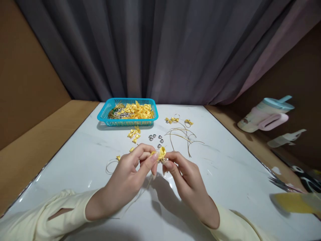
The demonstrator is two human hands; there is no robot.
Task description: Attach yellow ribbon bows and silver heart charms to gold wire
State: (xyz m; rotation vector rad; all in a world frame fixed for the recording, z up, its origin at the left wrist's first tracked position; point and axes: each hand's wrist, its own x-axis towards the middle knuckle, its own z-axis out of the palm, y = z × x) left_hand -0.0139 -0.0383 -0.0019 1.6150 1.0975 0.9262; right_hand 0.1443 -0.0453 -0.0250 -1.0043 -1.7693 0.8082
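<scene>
A small yellow ribbon bow (162,152) sits between my fingertips above the table. My left hand (134,172) is closed in a pinch on the bow's left side. With thumb and fingers pinched, my right hand (187,175) grips something small and silver, seemingly a bead (165,160), against the bow's lower right; the fingers partly cover it. A thin cord (139,196) trails below my left hand to the tabletop. Loose silver beads (154,136) lie just beyond my hands, beside several yellow bows (135,134). A cord ring with a bow (110,165) rests left of my left hand.
A blue basket (125,123) of bows, beads and cords stands at the back of the white table (225,187). Cut gold cords (185,135) and finished-looking bow rings (188,123) lie back right. A tumbler (263,115), small bottle (283,139), pliers (281,184) and scissors (308,182) are at right.
</scene>
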